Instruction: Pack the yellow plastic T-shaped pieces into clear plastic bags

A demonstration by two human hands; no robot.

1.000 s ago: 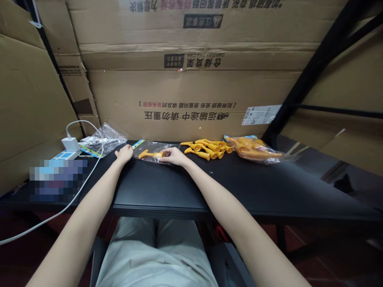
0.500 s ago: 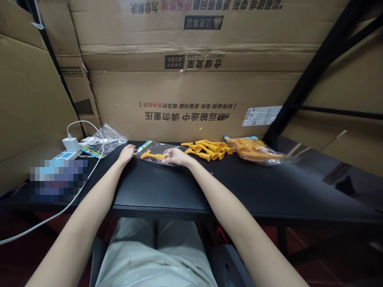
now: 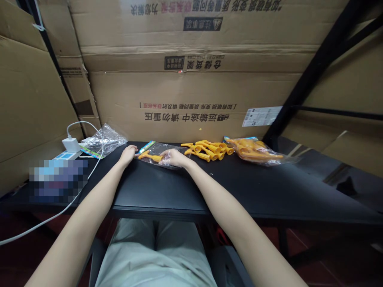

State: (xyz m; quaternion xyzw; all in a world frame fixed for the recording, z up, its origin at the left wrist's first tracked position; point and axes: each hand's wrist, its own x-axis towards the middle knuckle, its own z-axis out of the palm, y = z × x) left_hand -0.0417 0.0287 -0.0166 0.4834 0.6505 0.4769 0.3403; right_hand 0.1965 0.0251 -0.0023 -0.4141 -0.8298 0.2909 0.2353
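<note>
A clear plastic bag (image 3: 173, 148) with a colourful header strip lies flat on the black table. Inside it is a yellow plastic horn-shaped piece (image 3: 151, 157), narrow end to the left and flared end to the right. My left hand (image 3: 129, 154) is closed on the header end of the bag. At the piece's flared end, my right hand (image 3: 173, 158) has its fingers closed, with clear film showing over them; they seem to be within the bag. Just to the right lies a loose pile of similar yellow horn-shaped pieces (image 3: 212, 149).
A filled bag of yellow pieces (image 3: 254, 150) lies at the right back. Flat clear bags (image 3: 106, 137) sit at the left back, beside a power strip (image 3: 67, 154) with a white charger (image 3: 71, 143). Its cable crosses the left side. Cardboard (image 3: 185, 87) walls the table (image 3: 161, 191).
The yellow piece has shifted slightly left inside the bag, towards the header. My right hand has moved a little left with it; my left hand stays nearly still.
</note>
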